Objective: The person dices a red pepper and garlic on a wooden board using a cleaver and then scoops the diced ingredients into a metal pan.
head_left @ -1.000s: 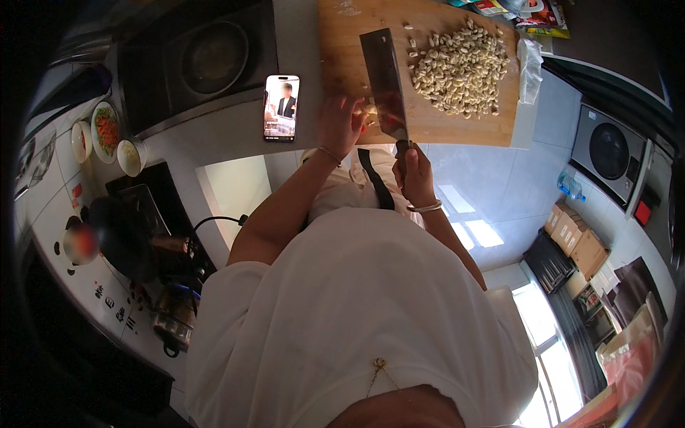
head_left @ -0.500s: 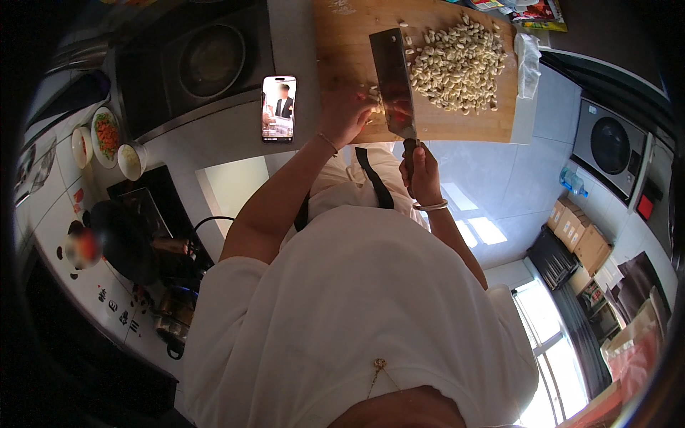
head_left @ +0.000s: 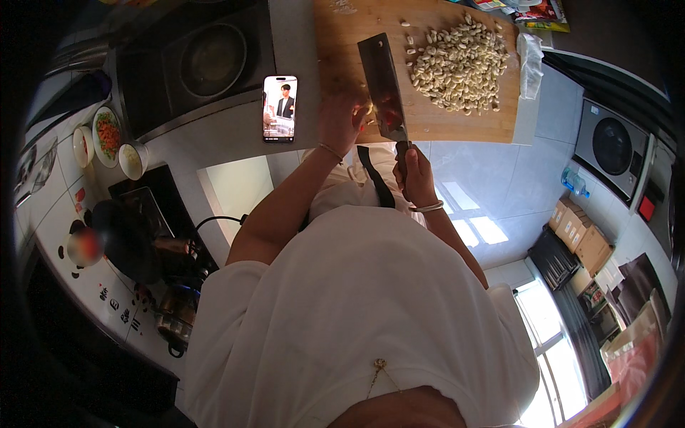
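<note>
My right hand (head_left: 417, 172) is wrapped round the handle of a cleaver (head_left: 384, 82). Its broad dark blade stands over the wooden cutting board (head_left: 446, 128), pointing away from me and leaning left. Just left of the blade, my left hand (head_left: 342, 118) is closed with bent fingers. A small pale bit shows at its fingertips; what they hold is too small to make out. Right of the blade lies a heap of small pale oval pieces (head_left: 460, 68), like nuts or split beans, with a few loose ones at its left side.
A lit phone (head_left: 279, 109) lies on the counter left of the board. Farther left are a black cooktop (head_left: 207, 60), a plate of chopped orange and green food (head_left: 107, 135) and small bowls (head_left: 133, 161). Packets (head_left: 539, 14) and a crumpled white wrapper (head_left: 529, 65) lie by the board's right edge.
The cleaver and my right hand have shifted slightly left, away from the heap. My left hand has moved a little too, and its fingers remain bent beside the blade.
</note>
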The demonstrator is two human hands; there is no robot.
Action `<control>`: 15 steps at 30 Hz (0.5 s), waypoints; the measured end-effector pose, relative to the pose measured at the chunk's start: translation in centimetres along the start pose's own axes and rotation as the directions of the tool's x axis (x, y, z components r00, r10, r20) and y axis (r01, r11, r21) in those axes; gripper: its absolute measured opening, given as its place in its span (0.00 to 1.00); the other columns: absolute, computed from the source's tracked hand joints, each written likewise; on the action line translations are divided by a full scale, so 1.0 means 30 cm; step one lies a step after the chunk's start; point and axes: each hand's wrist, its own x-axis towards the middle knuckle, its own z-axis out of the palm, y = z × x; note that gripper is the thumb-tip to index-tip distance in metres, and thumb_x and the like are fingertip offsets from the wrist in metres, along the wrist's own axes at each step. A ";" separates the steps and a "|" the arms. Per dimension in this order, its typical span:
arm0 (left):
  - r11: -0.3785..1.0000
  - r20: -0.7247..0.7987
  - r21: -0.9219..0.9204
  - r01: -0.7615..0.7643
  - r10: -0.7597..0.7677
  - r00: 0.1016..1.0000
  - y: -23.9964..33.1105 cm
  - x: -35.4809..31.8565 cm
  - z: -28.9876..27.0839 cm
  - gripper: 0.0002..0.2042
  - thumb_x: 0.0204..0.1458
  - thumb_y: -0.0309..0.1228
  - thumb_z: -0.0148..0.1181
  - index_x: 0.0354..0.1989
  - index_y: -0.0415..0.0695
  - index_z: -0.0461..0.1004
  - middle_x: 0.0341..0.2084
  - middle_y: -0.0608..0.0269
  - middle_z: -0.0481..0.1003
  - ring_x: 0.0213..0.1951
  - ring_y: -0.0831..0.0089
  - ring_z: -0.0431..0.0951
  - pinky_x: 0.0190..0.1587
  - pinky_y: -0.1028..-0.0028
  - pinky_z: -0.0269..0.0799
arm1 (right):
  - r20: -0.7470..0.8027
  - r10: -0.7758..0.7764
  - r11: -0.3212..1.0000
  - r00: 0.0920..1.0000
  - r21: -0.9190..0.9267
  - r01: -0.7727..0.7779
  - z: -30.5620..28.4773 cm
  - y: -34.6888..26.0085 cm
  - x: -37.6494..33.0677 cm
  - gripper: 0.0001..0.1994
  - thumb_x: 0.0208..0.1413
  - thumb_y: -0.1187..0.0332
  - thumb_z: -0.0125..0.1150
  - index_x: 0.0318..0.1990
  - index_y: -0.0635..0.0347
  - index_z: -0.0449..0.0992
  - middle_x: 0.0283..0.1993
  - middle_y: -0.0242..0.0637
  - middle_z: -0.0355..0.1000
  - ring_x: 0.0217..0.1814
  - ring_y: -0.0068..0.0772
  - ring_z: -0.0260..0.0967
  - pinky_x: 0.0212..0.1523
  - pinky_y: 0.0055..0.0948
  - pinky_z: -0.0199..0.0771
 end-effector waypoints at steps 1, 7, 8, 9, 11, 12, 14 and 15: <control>1.000 -0.004 -0.028 0.002 -0.002 1.000 -0.004 0.000 0.005 0.10 0.44 0.36 0.61 0.34 0.48 0.74 0.30 0.59 0.73 0.36 0.60 0.71 0.41 0.62 0.64 | 0.004 -0.001 1.000 1.000 0.006 0.001 -0.001 0.001 0.001 0.19 0.62 0.52 0.39 0.30 0.61 0.62 0.16 0.25 0.53 0.13 0.14 0.49 0.12 0.17 0.48; 1.000 -0.006 -0.022 0.021 -0.022 1.000 0.001 0.005 0.013 0.09 0.44 0.36 0.60 0.32 0.47 0.74 0.28 0.59 0.73 0.35 0.59 0.71 0.41 0.62 0.64 | 0.011 0.025 0.998 1.000 0.060 -0.026 0.005 0.010 0.012 0.19 0.62 0.52 0.39 0.30 0.60 0.62 0.16 0.25 0.53 0.13 0.14 0.49 0.12 0.17 0.48; 0.999 -0.004 -0.003 0.035 -0.035 0.999 -0.006 0.002 0.020 0.08 0.44 0.35 0.60 0.31 0.47 0.74 0.29 0.58 0.72 0.35 0.58 0.71 0.41 0.62 0.64 | 0.010 0.034 0.998 0.999 0.048 -0.034 0.014 0.000 0.014 0.19 0.62 0.52 0.39 0.30 0.59 0.62 0.16 0.25 0.53 0.13 0.14 0.50 0.12 0.17 0.48; 0.999 -0.003 0.017 0.049 -0.049 0.999 -0.013 -0.001 0.026 0.08 0.44 0.35 0.59 0.31 0.46 0.74 0.29 0.58 0.72 0.36 0.58 0.71 0.41 0.62 0.64 | 0.009 0.042 0.998 0.999 0.036 -0.043 0.021 -0.006 0.016 0.19 0.62 0.52 0.40 0.30 0.59 0.62 0.16 0.24 0.53 0.14 0.14 0.50 0.12 0.17 0.48; 0.997 0.018 0.032 0.068 -0.069 0.997 0.005 0.005 0.008 0.08 0.44 0.35 0.59 0.30 0.46 0.74 0.30 0.58 0.72 0.37 0.58 0.70 0.41 0.61 0.64 | -0.008 0.041 0.999 0.999 0.021 -0.041 0.022 0.012 0.024 0.19 0.62 0.52 0.40 0.30 0.58 0.62 0.17 0.24 0.53 0.14 0.14 0.50 0.13 0.17 0.48; 0.996 0.029 0.040 0.078 -0.079 0.996 0.013 0.005 0.001 0.08 0.44 0.35 0.59 0.29 0.46 0.74 0.31 0.58 0.71 0.38 0.58 0.70 0.42 0.60 0.63 | -0.017 0.041 0.999 0.999 0.014 -0.041 0.023 0.023 0.028 0.18 0.62 0.52 0.40 0.30 0.58 0.63 0.17 0.24 0.54 0.14 0.14 0.50 0.13 0.17 0.48; 0.995 -0.015 0.064 0.072 -0.071 0.997 0.016 -0.002 0.002 0.08 0.44 0.35 0.58 0.30 0.46 0.74 0.33 0.59 0.71 0.40 0.58 0.69 0.43 0.59 0.62 | -0.008 0.035 0.999 0.999 -0.008 -0.035 0.028 0.033 0.035 0.19 0.61 0.51 0.41 0.30 0.58 0.63 0.17 0.24 0.54 0.14 0.14 0.50 0.13 0.17 0.49; 0.995 -0.036 0.076 0.069 -0.066 0.997 0.016 -0.005 0.004 0.07 0.44 0.35 0.58 0.30 0.47 0.74 0.33 0.59 0.70 0.41 0.58 0.68 0.44 0.59 0.61 | -0.003 0.033 0.999 0.999 -0.019 -0.033 0.031 0.041 0.040 0.19 0.61 0.51 0.41 0.30 0.58 0.63 0.17 0.24 0.54 0.14 0.14 0.50 0.13 0.18 0.49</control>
